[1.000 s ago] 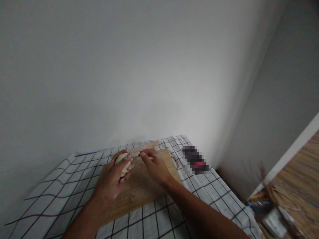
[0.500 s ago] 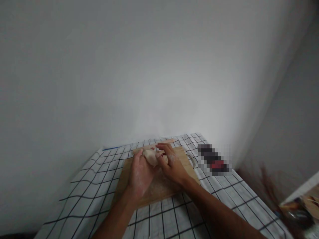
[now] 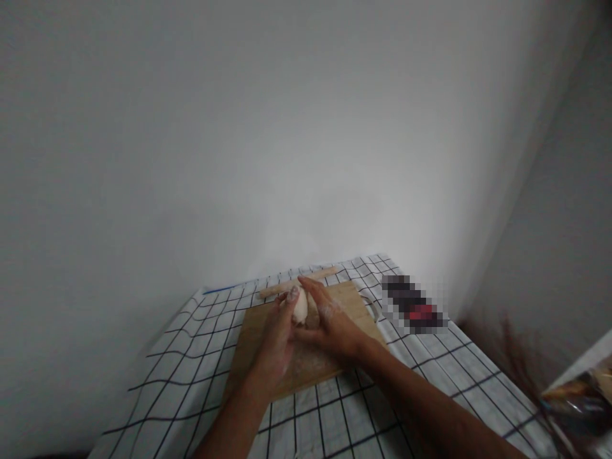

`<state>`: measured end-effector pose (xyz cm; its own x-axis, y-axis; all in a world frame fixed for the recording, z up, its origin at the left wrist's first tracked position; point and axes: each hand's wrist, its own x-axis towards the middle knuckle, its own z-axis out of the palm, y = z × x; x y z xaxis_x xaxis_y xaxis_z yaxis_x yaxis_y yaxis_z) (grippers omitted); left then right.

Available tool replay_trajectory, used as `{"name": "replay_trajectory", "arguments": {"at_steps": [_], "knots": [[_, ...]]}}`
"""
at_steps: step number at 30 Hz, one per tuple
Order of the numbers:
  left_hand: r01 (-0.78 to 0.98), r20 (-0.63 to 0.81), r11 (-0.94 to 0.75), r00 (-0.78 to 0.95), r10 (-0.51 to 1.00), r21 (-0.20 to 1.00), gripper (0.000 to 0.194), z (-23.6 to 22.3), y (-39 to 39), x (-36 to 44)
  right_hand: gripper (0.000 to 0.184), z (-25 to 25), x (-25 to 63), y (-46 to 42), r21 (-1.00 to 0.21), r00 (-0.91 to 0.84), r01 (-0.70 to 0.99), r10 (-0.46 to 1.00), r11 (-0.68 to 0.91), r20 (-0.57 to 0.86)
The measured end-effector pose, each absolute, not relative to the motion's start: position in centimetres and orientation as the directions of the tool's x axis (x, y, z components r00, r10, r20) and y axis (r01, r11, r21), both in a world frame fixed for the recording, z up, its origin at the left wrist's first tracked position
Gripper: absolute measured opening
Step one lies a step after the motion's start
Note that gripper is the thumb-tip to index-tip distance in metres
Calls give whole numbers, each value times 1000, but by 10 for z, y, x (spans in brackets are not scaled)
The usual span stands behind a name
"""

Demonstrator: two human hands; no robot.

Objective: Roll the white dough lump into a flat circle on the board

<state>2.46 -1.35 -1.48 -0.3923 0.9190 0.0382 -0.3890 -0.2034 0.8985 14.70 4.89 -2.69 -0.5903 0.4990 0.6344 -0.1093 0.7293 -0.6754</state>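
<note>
1. A pale, rounded lump of dough [image 3: 301,307] sits between the person's two hands, slightly below the centre of the frame, above the wooden board.
2. The left hand [image 3: 278,339], left of the dough, grips it, with the thumb lying along the near side; its other fingers are mostly hidden.
3. The right hand [image 3: 332,324], dusted with white powder, is spread at the dough's right side, fingers stretched toward the top of the frame and thumb pointing left below it. How firmly it presses cannot be told.
4. Beneath both hands lies a rectangular, light-brown wooden board [image 3: 351,298], smeared with white powder, a pale curved handle [image 3: 371,308] at its right edge.
5. Just beyond the board, a long, slim, pale wooden stick [image 3: 326,273] lies aslant, its right end higher in the frame.
6. A white cloth with a black grid pattern [image 3: 191,357] covers the table, filling the lower middle of the frame.
7. Right of the board, a pixelated dark object with a red patch [image 3: 414,305] rests on the cloth.
8. A plain grey-white wall [image 3: 287,127] fills the upper frame.
</note>
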Motion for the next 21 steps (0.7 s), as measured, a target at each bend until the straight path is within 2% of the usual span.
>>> {"name": "replay_trajectory", "arguments": {"at_steps": [4,8,10,12,16,18,21], "knots": [[-434,38,-262,-460,887,862,40,-3,-13,30,80,-24,149,50,-743,-555,-134,572,655,604],[-494,-10,-220,-421,907,841,37,3,-13,31,75,-24,149,51,-814,-506,-204,653,544,563],[-429,23,-237,-448,894,872,35,1,-14,31,72,-22,149,50,-836,-494,-218,682,504,540],[-291,98,-275,-502,859,916,36,-1,-15,30,66,-20,149,49,-839,-474,-218,697,499,538],[-4,241,-292,-554,797,956,39,-4,-19,26,43,-16,150,48,-829,-463,-201,695,522,550],[38,263,-290,-547,795,956,40,-2,-20,24,34,-17,151,48,-841,-489,-185,695,509,528],[23,259,-291,-528,809,956,41,2,-20,25,31,-19,152,49,-865,-524,-181,698,468,488]]}}
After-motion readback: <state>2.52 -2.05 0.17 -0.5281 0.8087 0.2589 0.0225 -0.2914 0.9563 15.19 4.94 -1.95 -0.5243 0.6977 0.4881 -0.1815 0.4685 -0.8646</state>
